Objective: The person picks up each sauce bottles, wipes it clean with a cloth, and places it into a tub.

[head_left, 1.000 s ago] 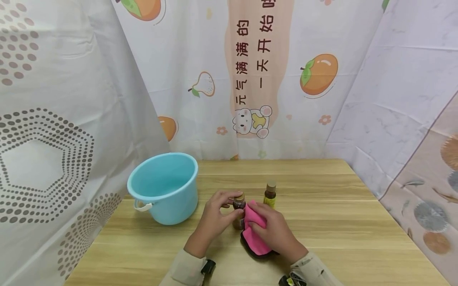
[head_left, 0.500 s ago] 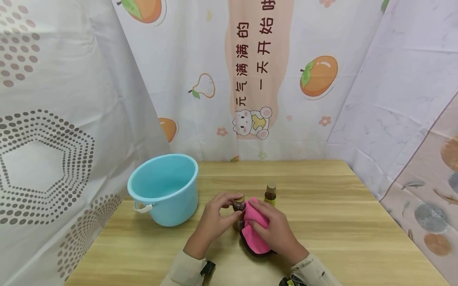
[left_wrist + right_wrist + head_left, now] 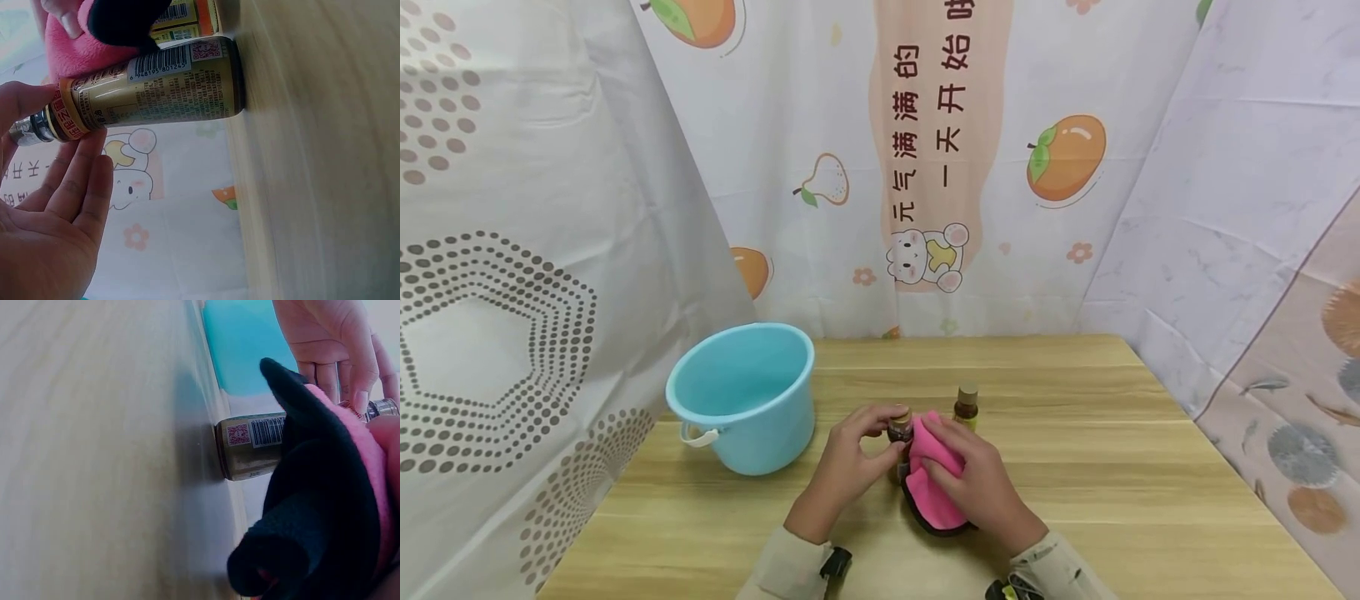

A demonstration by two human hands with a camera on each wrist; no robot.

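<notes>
A brown bottle with a gold label (image 3: 162,87) and a gold cap stands upright on the table. My left hand (image 3: 838,471) pinches it near the neck between thumb and fingers. Bunched in my right hand (image 3: 981,487) is a cloth (image 3: 936,504), pink on one face and black on the other, which lies against the bottle's right side and hides part of it. The cloth's black folds hang down beside the bottle (image 3: 250,459) in the right wrist view. Just behind the right hand stands a second brown bottle (image 3: 967,408) with a yellow label.
A light blue bucket (image 3: 778,429) with a white handle stands on the left of the wooden table (image 3: 1075,417), beyond my left hand. Printed curtains (image 3: 850,275) hang at the table's back and sides.
The cloth has slid a little upward along the bottle, moved by the right hand. The left hand keeps its grip on the neck, and the bottle has stayed in place.
</notes>
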